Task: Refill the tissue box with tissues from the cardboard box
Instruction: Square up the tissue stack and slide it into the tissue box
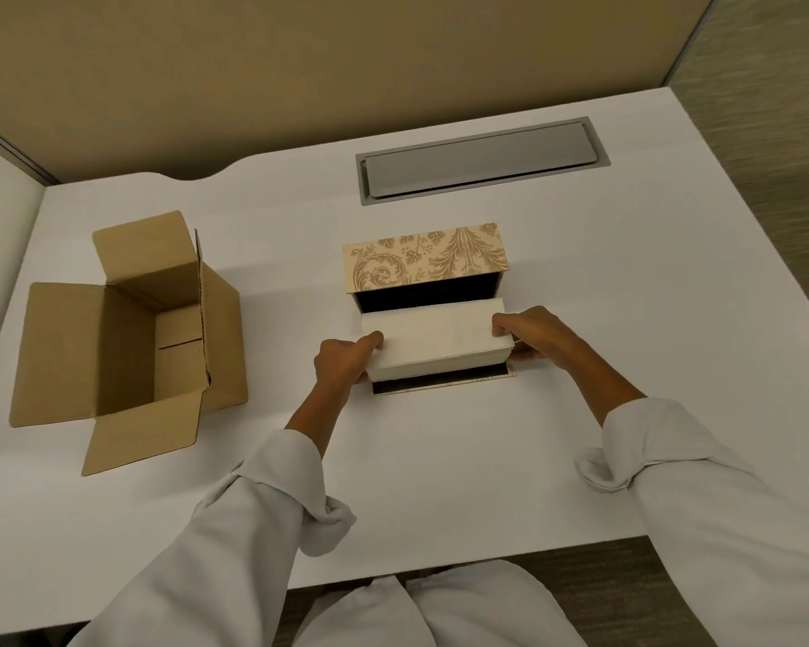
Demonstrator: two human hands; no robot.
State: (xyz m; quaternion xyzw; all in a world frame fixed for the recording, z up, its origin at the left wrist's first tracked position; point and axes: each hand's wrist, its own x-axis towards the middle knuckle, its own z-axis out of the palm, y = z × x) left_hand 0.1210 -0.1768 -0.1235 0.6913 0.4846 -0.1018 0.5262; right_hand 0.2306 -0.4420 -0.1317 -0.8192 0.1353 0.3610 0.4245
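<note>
A stack of white tissues (435, 338) is gripped at both ends, my left hand (342, 361) on its left end and my right hand (533, 333) on its right end. The stack hovers at the dark open front of the tissue box (426, 259), a beige box with a gold leaf pattern; its opened flap lies flat on the table beneath the stack. The brown cardboard box (127, 338) stands at the left with its flaps spread, and its inside looks empty.
The white desk (440, 459) carries a grey cable hatch (477, 161) behind the tissue box. A tan partition wall runs along the back. The desk's near edge lies below my sleeves, with my knees showing under it.
</note>
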